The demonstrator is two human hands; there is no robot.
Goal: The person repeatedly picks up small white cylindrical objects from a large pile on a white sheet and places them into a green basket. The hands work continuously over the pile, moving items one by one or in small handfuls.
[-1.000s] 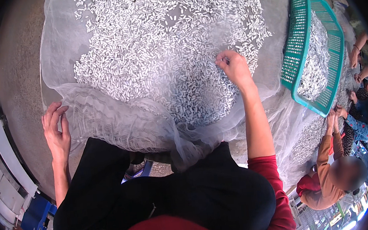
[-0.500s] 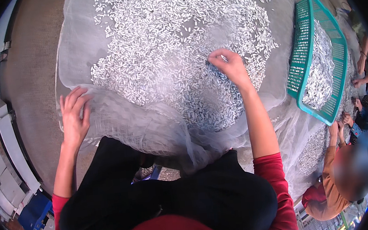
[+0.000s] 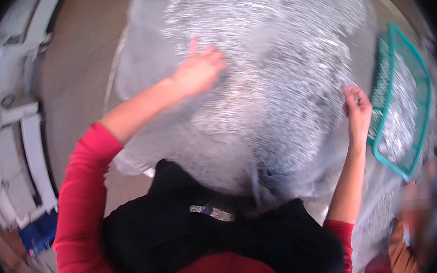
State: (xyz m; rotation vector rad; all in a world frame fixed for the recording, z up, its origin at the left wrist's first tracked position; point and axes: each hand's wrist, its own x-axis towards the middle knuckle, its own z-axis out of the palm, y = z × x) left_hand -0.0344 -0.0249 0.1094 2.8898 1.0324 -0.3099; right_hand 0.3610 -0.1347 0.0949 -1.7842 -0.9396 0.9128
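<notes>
the frame is blurred. the left hand (image 3: 200,70) lies flat, fingers spread, on the heap of small white pieces (image 3: 275,69) that fills the upper middle of the frame, spread over a pale net (image 3: 198,143). the right hand (image 3: 357,107), at right centre, looks pinched on the heap's edge or the net; i cannot tell which. the hands are well apart. a green basket (image 3: 381,96) of the same pieces sits just beside the right hand. a hard sweep could push pieces off the net onto the floor (image 3: 77,97), or knock the basket.
</notes>
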